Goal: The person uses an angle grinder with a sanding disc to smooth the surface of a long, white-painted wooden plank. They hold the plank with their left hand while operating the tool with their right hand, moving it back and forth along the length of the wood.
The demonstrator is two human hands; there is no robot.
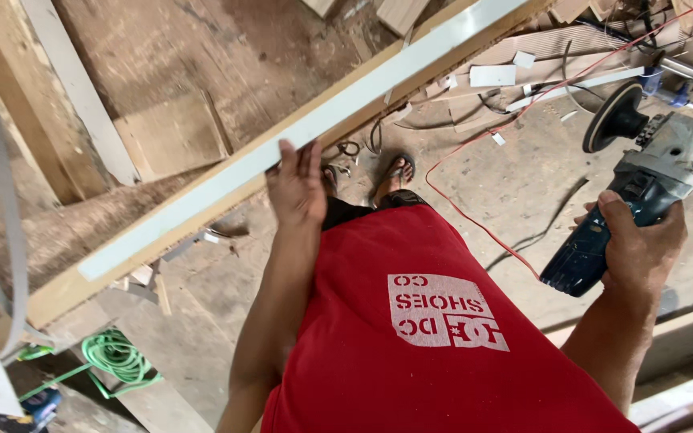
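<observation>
My left hand (297,188) rests flat against the edge of a long wooden board (226,180) faced with a pale white strip, which runs diagonally from lower left to upper right. My right hand (639,248) grips the dark blue body of an angle grinder (643,180), held out to the right with its black disc (613,118) pointing up and away. A red cord (475,220) trails from the grinder across the floor. My red shirt fills the lower middle, and my sandalled feet (395,172) show beyond the board.
Dusty floor littered with wood offcuts, planks (82,96) and a plywood sheet (170,136) at upper left. A coiled green hose (114,357) lies at lower left. Cables, white scraps and tools lie at upper right. Pale strips lean at the far left.
</observation>
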